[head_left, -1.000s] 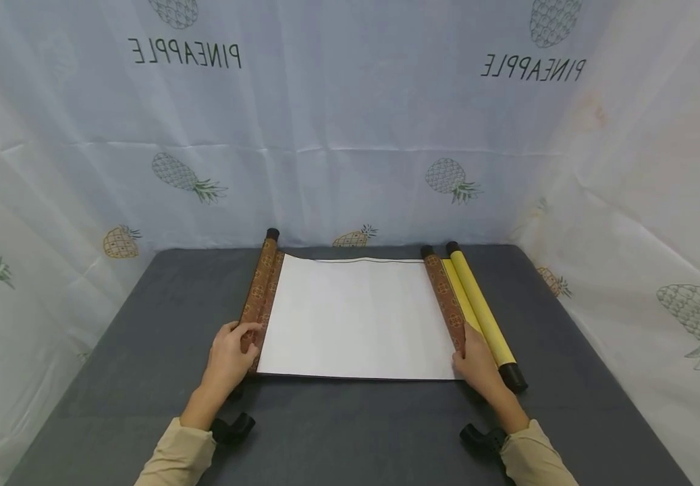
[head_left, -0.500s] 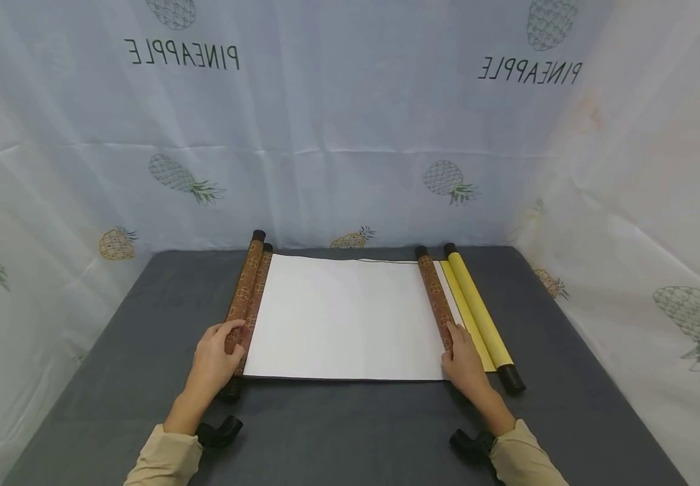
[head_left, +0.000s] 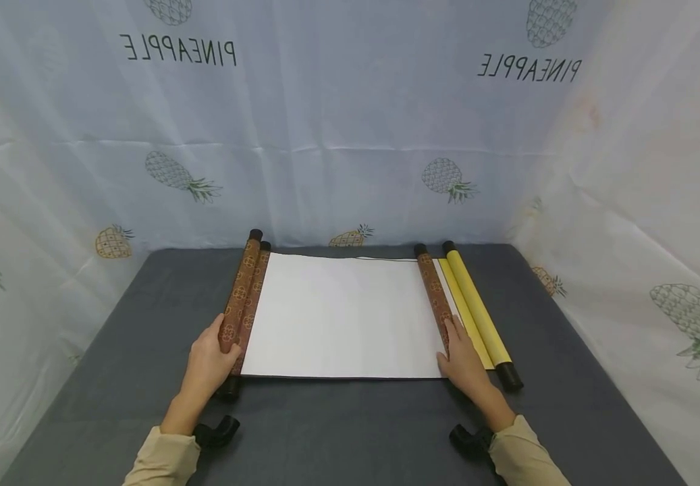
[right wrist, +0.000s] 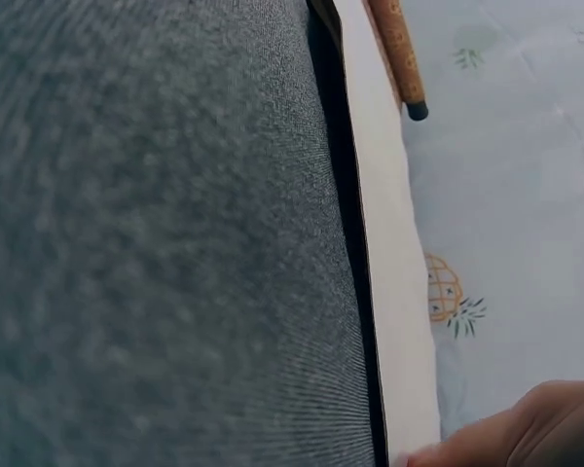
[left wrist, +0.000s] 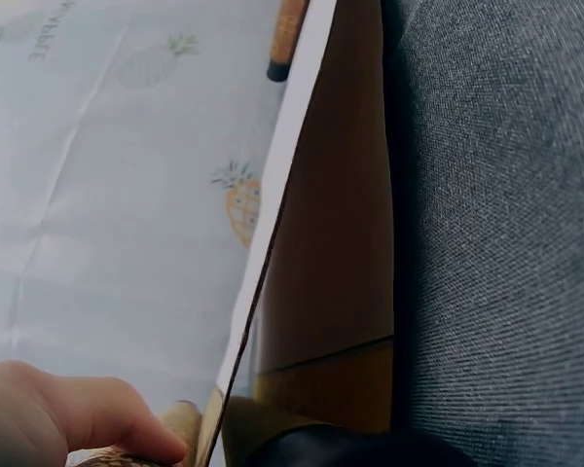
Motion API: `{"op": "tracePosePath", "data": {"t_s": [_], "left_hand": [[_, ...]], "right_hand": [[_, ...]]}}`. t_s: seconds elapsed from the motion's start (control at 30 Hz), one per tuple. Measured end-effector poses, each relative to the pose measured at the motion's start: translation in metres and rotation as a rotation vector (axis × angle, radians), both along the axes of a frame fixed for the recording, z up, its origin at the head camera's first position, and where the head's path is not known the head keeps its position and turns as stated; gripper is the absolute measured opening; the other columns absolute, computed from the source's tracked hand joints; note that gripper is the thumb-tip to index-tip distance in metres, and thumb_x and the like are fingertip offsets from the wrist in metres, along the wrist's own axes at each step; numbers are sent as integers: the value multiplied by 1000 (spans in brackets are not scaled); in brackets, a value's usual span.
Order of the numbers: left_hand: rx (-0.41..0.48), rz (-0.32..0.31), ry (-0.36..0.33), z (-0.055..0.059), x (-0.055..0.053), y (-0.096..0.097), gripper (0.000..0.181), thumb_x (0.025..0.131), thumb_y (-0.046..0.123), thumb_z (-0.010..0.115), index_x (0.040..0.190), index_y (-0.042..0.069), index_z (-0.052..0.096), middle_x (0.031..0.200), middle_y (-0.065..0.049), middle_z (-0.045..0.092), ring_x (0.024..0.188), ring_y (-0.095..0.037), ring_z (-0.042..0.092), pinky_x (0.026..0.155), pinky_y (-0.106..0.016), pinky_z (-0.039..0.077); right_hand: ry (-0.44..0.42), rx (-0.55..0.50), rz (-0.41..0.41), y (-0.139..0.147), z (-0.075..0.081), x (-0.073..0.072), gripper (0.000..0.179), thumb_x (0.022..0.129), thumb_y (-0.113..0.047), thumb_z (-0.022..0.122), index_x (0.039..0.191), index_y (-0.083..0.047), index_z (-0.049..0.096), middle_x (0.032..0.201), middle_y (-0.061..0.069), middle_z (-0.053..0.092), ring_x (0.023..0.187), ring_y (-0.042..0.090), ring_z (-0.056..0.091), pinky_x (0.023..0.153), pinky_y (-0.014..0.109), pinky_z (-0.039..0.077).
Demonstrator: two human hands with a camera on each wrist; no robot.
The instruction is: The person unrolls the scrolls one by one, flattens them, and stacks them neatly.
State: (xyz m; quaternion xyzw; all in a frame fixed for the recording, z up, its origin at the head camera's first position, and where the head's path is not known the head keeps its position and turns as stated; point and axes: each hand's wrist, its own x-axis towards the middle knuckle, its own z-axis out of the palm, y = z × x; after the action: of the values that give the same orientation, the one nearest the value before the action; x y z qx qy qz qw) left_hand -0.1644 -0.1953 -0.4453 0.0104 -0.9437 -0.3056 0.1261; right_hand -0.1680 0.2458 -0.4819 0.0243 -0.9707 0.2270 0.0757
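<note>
A scroll of white paper (head_left: pixel 350 317) lies across the dark table between brown patterned rollers with black end caps. At its left end two brown rolls lie side by side, and my left hand (head_left: pixel 206 364) grips the near part of the outer left roller (head_left: pixel 240 290), thumb on its inner side. My right hand (head_left: pixel 464 358) holds the right brown roller (head_left: pixel 433 290) near its lower end, thumb toward the paper. In the left wrist view the paper's brown underside (left wrist: pixel 331 214) shows beneath its raised near edge. The right wrist view catches only part of the right hand (right wrist: pixel 526 428) at the paper.
Just right of the right roller lies a yellow strip, with a yellow roller (head_left: pixel 477 304) with black caps beside it. Dark cloth covers the table (head_left: pixel 350 439). A pineapple-print curtain (head_left: pixel 337 135) hangs behind and along both sides. Black wrist mounts (head_left: pixel 217 432) sit below both hands.
The left rollers have shifted left with the left hand, and its fingers have changed position on the roller. The right roller has moved slightly left, baring a white strip beside the yellow.
</note>
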Motion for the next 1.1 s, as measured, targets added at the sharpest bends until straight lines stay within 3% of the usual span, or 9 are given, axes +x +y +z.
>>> {"op": "tracePosePath", "data": {"t_s": [0.13,0.3,0.53,0.8,1.1], "left_hand": [[1,11,-57,0,0,-1,66,81,1,61,137,-22,34,126,-45,50,111,-56,55,86,-59,50],[6,16,-66,-2,1,-5,66,81,1,61,136,-23,35,128,-45,49,112,-56,55,87,-58,50],[33,14,-51,-3,0,-11,65,80,1,61,135,-23,36,121,-46,53,97,-51,61,75,-53,52],[29,20,-43,-1,0,-12,65,80,2,60,135,-22,37,123,-46,52,105,-55,58,83,-57,51],[30,30,-42,1,1,-14,65,81,2,61,135,-22,37,121,-45,53,103,-54,59,82,-57,51]], "right_hand": [[-29,1,-10,0,2,0,67,82,6,58,140,20,28,150,40,25,137,55,30,108,62,36],[-39,-15,-15,0,2,1,64,84,6,53,140,22,26,149,42,26,138,55,28,110,62,33],[10,-34,-17,1,1,2,60,85,3,48,138,23,29,145,44,30,135,56,33,106,63,37],[64,-33,-5,1,4,2,51,84,6,49,134,17,42,144,40,36,132,54,40,99,61,45],[89,-14,-1,2,4,1,49,83,7,52,131,16,47,143,39,39,130,54,44,97,60,46]]}}
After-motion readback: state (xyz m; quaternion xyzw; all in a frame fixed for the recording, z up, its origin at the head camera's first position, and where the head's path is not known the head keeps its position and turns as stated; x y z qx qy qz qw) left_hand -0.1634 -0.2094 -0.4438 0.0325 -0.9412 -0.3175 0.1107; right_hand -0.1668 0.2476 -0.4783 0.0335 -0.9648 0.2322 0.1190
